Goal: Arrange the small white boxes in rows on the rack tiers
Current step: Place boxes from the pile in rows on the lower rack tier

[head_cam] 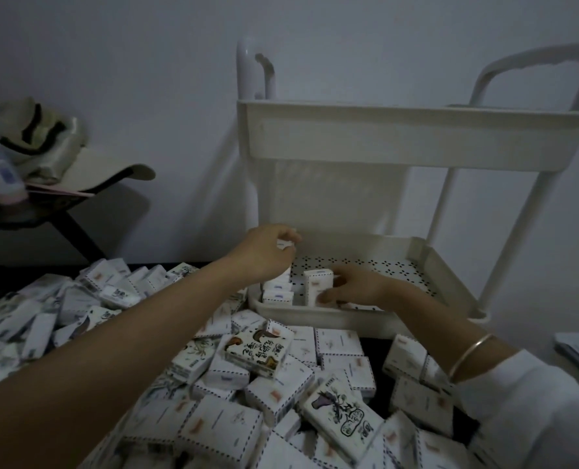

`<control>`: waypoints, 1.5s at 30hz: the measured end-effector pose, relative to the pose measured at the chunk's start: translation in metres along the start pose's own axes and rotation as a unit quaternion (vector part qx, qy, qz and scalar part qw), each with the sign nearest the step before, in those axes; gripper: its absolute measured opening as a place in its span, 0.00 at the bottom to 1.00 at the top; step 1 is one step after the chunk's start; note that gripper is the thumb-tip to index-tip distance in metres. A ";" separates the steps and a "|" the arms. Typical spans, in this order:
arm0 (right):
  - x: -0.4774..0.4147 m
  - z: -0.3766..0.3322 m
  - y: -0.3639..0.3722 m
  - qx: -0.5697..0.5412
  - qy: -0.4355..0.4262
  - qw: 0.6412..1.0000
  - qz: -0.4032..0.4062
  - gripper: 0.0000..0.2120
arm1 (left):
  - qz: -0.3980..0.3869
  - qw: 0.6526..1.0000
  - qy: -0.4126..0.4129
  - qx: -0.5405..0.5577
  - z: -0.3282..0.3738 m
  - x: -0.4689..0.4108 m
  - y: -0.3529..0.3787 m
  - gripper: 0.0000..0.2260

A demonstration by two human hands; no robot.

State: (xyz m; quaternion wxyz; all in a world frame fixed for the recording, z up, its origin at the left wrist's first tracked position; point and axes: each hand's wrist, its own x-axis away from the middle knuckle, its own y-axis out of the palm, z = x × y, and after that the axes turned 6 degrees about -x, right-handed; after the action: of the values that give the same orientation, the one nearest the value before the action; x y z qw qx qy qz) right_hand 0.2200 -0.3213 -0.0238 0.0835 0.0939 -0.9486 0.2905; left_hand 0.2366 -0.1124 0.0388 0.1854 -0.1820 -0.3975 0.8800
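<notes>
- Head view, dim room: faced a white two-tier rack (440,211) parked against the wall (146,62).
- Held a small white box (286,244) in the left hand (267,253), fingers curled round it, just above the back-left corner of the lower tier (315,318).
- Gripped a second box (318,284) with the right hand (357,287), fingers curled on its side; stood upright on that tier's perforated floor, near the front.
- Spotted a few more boxes (278,294) standing along the tier's left wall, just beside the gripped one.
- Couldn't see into the upper tier (413,138) from down low.
- Had a huge loose pile of boxes (281,394) heaped in front and to the left of the rack, right up against the lower tier's front rim, some with cartoon print facing up.
- Wore a thin bangle (470,357) on the right wrist, white sleeve (534,418) further up the arm.
- Noticed a small dark table (75,236) off to the left with a pale bag (44,143) on top.
</notes>
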 end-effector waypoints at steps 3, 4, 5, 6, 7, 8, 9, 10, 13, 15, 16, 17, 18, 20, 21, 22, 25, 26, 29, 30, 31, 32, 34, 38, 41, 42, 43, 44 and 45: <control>0.007 -0.007 0.013 0.109 0.001 0.994 -0.017 0.12 | -0.001 1.000 0.000 -0.003 0.001 0.002 0.001 0.13; 0.009 -0.009 0.016 0.107 0.004 0.994 -0.015 0.16 | -0.005 1.000 -0.001 -0.001 0.001 0.004 0.001 0.12; 0.012 -0.010 0.017 0.093 0.017 0.995 -0.010 0.19 | -0.011 1.000 0.000 -0.004 0.001 0.006 0.002 0.12; 0.014 -0.011 0.017 0.080 0.033 0.996 -0.004 0.21 | -0.017 1.000 0.002 -0.010 0.001 0.008 0.003 0.12; 0.016 -0.012 0.017 0.072 0.043 0.997 0.002 0.22 | -0.024 1.000 0.006 -0.017 0.001 0.011 0.004 0.12; 0.018 -0.013 0.017 0.074 0.044 0.996 0.002 0.21 | -0.030 0.999 0.010 -0.025 0.001 0.013 0.005 0.11; 0.021 -0.014 0.017 0.084 0.039 0.996 0.002 0.22 | -0.036 0.999 0.015 -0.030 0.003 0.016 0.006 0.10; 0.024 -0.015 0.016 0.107 0.027 0.994 0.003 0.22 | -0.042 0.998 0.021 -0.031 0.005 0.020 0.008 0.09; 0.039 -0.015 0.014 0.182 -0.016 0.982 0.057 0.23 | -0.062 0.996 0.048 -0.032 0.016 0.033 0.018 0.07; 0.059 -0.011 0.008 0.190 -0.050 0.973 0.123 0.21 | -0.087 0.992 0.082 -0.041 0.026 0.045 0.028 0.06; 0.072 -0.009 0.004 0.193 -0.072 0.966 0.155 0.19 | -0.105 0.987 0.107 -0.053 0.031 0.051 0.033 0.05; 0.085 -0.005 0.001 0.200 -0.090 0.959 0.181 0.16 | -0.129 0.981 0.131 -0.069 0.036 0.058 0.038 0.05; 0.099 -0.001 -0.001 0.208 -0.105 0.952 0.198 0.14 | -0.158 0.972 0.152 -0.082 0.042 0.064 0.043 0.05; 0.131 0.007 -0.003 0.221 -0.116 0.947 0.202 0.08 | -0.223 0.953 0.179 -0.097 0.053 0.077 0.052 0.05; 0.147 0.011 -0.002 0.226 -0.119 0.947 0.196 0.07 | -0.246 0.945 0.188 -0.101 0.059 0.083 0.056 0.06; 0.164 0.014 0.000 0.230 -0.114 0.948 0.188 0.08 | -0.262 0.939 0.197 -0.107 0.065 0.089 0.062 0.07; 0.207 0.021 0.003 0.255 -0.067 0.947 0.181 0.10 | -0.273 0.918 0.247 -0.144 0.084 0.102 0.083 0.15; 0.219 0.025 0.002 0.263 -0.046 0.944 0.192 0.11 | -0.278 0.907 0.263 -0.174 0.089 0.105 0.091 0.20; 0.246 0.037 0.002 0.268 0.001 0.932 0.246 0.13 | -0.296 0.863 0.283 -0.295 0.098 0.109 0.111 0.30; 0.254 0.042 0.005 0.264 0.015 0.927 0.268 0.13 | -0.302 0.852 0.280 -0.323 0.099 0.109 0.115 0.31; 0.261 0.047 0.010 0.263 0.026 0.919 0.292 0.13 | -0.307 0.850 0.271 -0.330 0.099 0.109 0.117 0.31; 0.267 0.053 0.018 0.270 0.036 0.908 0.317 0.14 | -0.310 0.855 0.261 -0.325 0.099 0.110 0.117 0.31; 0.278 0.063 0.037 0.297 0.050 0.884 0.358 0.15 | -0.304 0.867 0.247 -0.307 0.099 0.111 0.115 0.30; 0.285 0.072 0.063 0.314 0.090 0.854 0.405 0.24 | -0.295 0.906 0.199 -0.228 0.100 0.111 0.109 0.27; 0.283 0.074 0.070 0.317 0.148 0.865 0.360 0.33 | -0.259 0.941 0.167 -0.141 0.099 0.102 0.104 0.25; 0.282 0.073 0.070 0.313 0.147 0.868 0.357 0.33 | -0.254 0.948 0.156 -0.109 0.098 0.099 0.102 0.25; 0.282 0.072 0.069 0.306 0.142 0.870 0.361 0.33 | -0.253 0.953 0.143 -0.084 0.097 0.096 0.100 0.24; 0.281 0.070 0.069 0.293 0.138 0.873 0.365 0.33 | -0.254 0.956 0.130 -0.062 0.095 0.093 0.097 0.24; 0.281 0.068 0.068 0.269 0.132 0.880 0.368 0.33 | -0.256 0.959 0.119 -0.041 0.093 0.089 0.095 0.23</control>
State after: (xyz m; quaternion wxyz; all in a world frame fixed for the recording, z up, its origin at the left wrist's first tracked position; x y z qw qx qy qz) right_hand -0.0745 -0.3405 -0.0558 0.0663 -0.2825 -0.7802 0.5542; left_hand 0.0986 -0.1873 0.0077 0.4426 -0.1848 -0.4417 0.7582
